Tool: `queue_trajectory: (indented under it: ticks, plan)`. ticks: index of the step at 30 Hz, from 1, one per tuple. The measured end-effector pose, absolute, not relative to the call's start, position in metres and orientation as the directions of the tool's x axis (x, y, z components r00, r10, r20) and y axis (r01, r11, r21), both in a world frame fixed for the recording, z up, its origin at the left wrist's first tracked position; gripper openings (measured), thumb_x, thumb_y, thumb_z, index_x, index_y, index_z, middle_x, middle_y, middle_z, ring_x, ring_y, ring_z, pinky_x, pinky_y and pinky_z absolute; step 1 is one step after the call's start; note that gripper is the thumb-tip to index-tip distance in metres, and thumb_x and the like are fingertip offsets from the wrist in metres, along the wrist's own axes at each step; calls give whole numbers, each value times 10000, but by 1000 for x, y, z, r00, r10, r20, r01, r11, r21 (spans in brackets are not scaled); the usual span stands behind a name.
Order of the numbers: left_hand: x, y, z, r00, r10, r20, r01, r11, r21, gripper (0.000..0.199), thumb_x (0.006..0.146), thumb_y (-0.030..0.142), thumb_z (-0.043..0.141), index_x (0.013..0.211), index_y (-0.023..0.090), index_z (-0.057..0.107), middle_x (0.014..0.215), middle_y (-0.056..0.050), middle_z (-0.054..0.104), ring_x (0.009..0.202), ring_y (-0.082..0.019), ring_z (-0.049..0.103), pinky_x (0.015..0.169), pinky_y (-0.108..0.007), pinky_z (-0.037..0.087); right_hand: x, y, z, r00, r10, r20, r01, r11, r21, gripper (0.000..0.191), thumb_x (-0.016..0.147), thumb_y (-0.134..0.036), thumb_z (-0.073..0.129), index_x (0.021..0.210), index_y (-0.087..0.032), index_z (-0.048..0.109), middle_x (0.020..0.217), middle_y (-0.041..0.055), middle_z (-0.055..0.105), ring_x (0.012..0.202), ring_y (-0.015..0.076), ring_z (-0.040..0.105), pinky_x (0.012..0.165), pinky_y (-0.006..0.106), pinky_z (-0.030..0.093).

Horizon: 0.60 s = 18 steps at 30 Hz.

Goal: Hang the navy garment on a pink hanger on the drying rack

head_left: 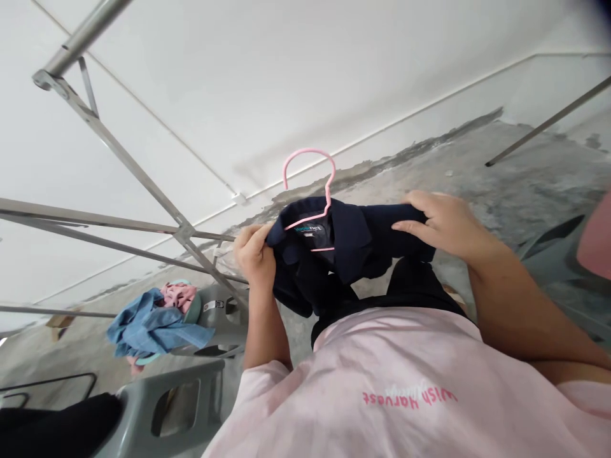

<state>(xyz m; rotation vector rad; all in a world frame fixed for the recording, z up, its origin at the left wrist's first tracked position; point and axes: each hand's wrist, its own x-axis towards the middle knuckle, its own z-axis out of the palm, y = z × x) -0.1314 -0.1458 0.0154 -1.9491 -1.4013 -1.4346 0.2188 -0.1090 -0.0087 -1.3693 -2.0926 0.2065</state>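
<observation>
The jacket point(351, 242) was plain dark navy, its neck print point(308, 228) teal and white, the hanger point(309, 151) pale pink. The shirt point(405, 362) was light pink with deeper pink lettering point(410, 399), the trousers point(413, 283) black, the denim garment point(147, 321) faded blue, the stool point(136, 407) grey, the wall point(267, 70) white, the floor point(443, 159) mottled grey.

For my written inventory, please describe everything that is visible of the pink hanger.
The pink hanger has a rounded hook, open at the left, and a slightly kinked neck. It looks smooth, perhaps plastic or coated. The hook rises above the collar of the dark navy garment; thin pink bars cross the neckline, and cloth hides the rest. The left grip and right grip hold the garment, not visibly the hanger.
</observation>
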Motion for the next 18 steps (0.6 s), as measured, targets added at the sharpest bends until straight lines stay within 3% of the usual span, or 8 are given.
queue_trajectory:
  ticks: [4,9,12,15,18]
  plan:
    - [-131,-147,23,149,710,688,795,-500,343,338,790,120,519,1055,191,716,967,-45,687,913,-178,621,844,-308,491,219,-112,-14,-107,876,470,804,354,-478,307,840,-483,617,933,-194,665,895,63,686,831,208,635,692,293,409]
    - [-121,-159,34,310,735,602,669,-619,412,441,822,269,477,1226,189,634,1203,-91,640,1135,-245,577,1012,-404,438,214,-111,-18,-37,830,556,831,335,-445,279,808,-477,639,896,-222,712,916,51,713,869,223,654,718,310,418]
    - [-114,-164,33,129,738,662,786,-484,386,354,901,401,469,1117,196,662,1061,-86,632,1030,-239,582,962,-401,437,212,-112,-20,-31,814,580,843,333,-423,281,798,-490,639,873,-235,727,902,46,719,857,231,661,708,318,421]
    - [-105,-160,22,-129,738,662,906,-184,382,367,827,517,642,991,190,618,755,-12,541,753,-199,546,774,-336,435,210,-113,-23,3,800,600,853,311,-419,318,785,-528,635,875,-238,731,880,41,720,865,244,670,705,323,433]
    - [-101,-147,8,-192,823,534,911,-53,408,239,827,391,674,949,210,577,639,35,491,608,-168,497,653,-288,381,211,-112,-25,43,792,609,850,291,-438,362,778,-566,616,888,-239,725,887,36,721,879,247,677,725,329,455]
